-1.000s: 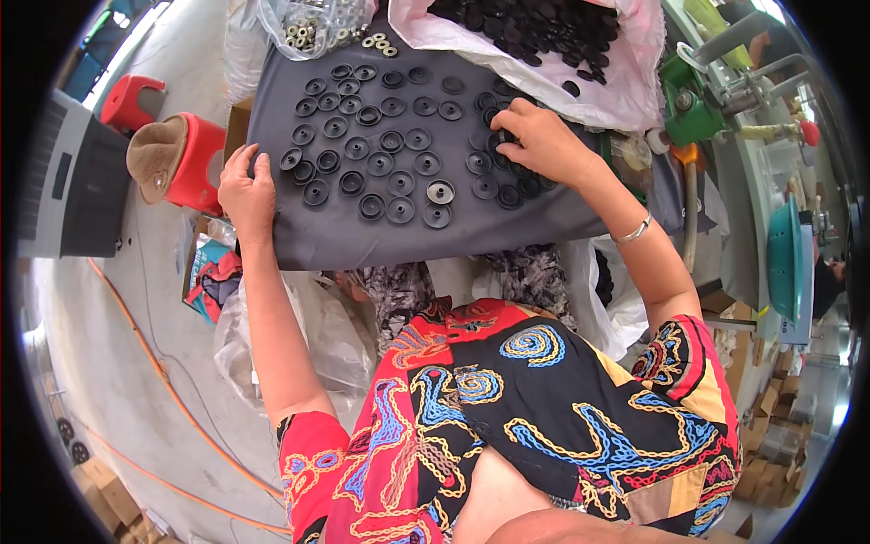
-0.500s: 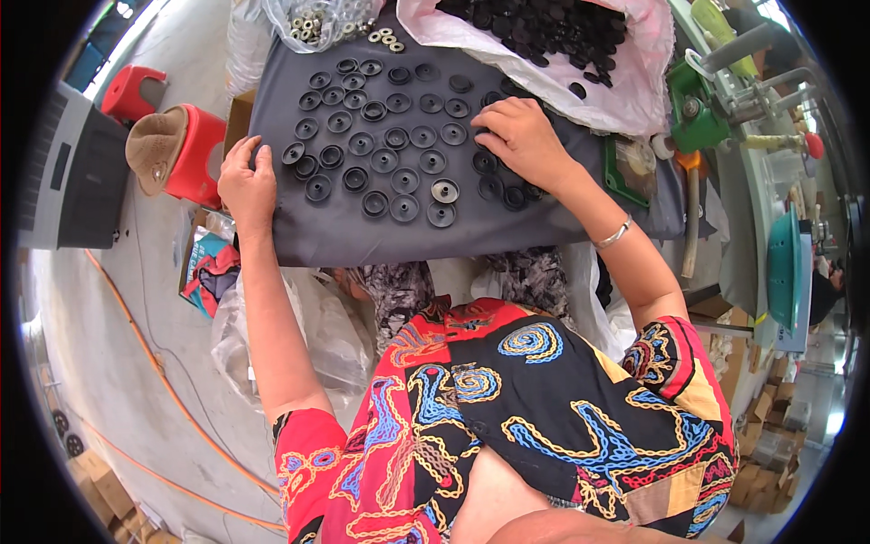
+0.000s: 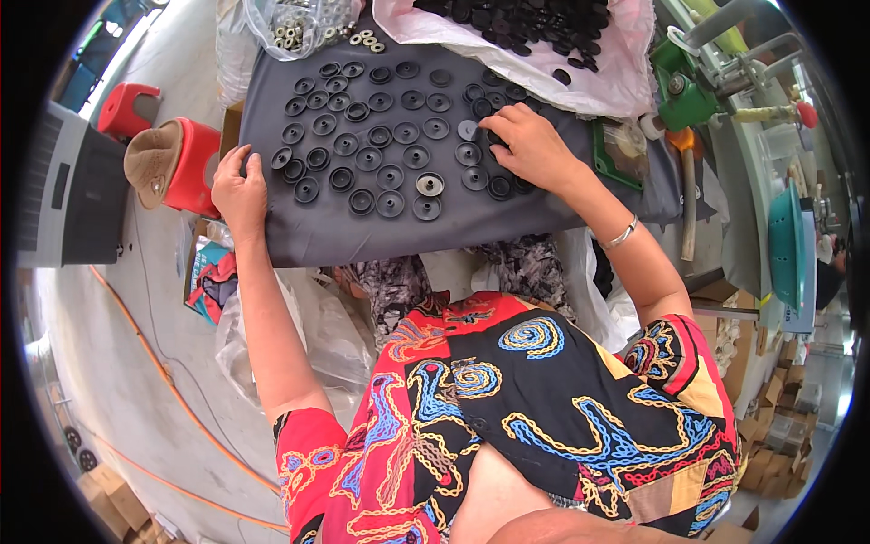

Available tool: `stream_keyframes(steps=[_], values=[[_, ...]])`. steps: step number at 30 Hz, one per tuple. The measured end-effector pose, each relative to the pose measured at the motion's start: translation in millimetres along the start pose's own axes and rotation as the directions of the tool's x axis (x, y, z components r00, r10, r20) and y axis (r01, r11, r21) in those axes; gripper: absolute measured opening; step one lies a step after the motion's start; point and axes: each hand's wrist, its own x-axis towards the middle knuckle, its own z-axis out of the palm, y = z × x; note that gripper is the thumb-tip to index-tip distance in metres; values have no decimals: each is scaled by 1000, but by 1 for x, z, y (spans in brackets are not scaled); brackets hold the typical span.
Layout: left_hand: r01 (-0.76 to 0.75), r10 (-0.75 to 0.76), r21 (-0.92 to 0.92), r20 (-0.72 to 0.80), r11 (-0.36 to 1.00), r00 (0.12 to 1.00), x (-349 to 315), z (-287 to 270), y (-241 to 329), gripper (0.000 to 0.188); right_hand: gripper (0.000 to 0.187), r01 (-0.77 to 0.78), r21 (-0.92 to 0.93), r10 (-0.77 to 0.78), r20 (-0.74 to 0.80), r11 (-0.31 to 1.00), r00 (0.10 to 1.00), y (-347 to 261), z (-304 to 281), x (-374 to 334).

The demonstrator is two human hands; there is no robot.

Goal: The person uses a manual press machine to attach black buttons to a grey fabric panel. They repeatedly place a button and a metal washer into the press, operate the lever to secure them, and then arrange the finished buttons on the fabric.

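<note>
My left hand (image 3: pixel 241 192) rests at the left edge of the dark-grey covered table (image 3: pixel 408 238), its thumb and fingers apart and nothing visible in them. Over the right-hand group of black round plastic caps, my right hand (image 3: pixel 533 147) is loosely curled, thumb and forefinger apart. It hides some caps, and whether its tips touch one is unclear. A flat greyish cap (image 3: pixel 468 131) lies just left of its fingertips. Many black caps (image 3: pixel 369 158), most showing a rim and a central hub, are spread across the table's middle. One cap (image 3: pixel 430 185) has a pale, metallic-looking face.
A white sack (image 3: pixel 625 86) full of small black discs (image 3: pixel 535 27) lies at the back. Metal rings in a clear bag (image 3: pixel 304 27) and several loose rings (image 3: pixel 367 41) sit back left. A green tray (image 3: pixel 616 163) and green machine (image 3: pixel 684 86) stand right; red stools (image 3: pixel 195 168) stand left.
The table and its contents appear shifted slightly left in view. My right hand has moved right relative to the caps, uncovering the greyish cap. My left hand stays at the table edge.
</note>
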Motion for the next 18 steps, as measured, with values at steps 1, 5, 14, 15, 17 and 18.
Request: stream_keyframes(steps=[1, 5, 14, 15, 17, 18], values=[[3, -3, -2, -2, 1000, 1000, 0, 0, 0, 22, 29, -4, -7, 4, 0, 1000, 1000, -1, -1, 0], [-2, 2, 1, -1, 1000, 1000, 0, -1, 2, 21, 31, 60, -25, -61, -16, 998, 998, -5, -5, 6], [10, -10, -4, -1, 1000, 1000, 0, -2, 6, 22, 17, 160, -179, -159, 24, 971, 987, -9, 9, 30], [5, -5, 0, -2, 1000, 1000, -1, -3, 3, 22, 16, 172, -187, -175, 0, 967, 985, -7, 11, 32], [2, -2, 5, -2, 1000, 1000, 0, -3, 6, 22, 17, 143, -181, -150, -21, 973, 989, -1, 11, 33], [2, -2, 6, 0, 1000, 1000, 0, -2, 8, 22, 18, 129, -178, -136, -32, 976, 990, 0, 11, 33]])
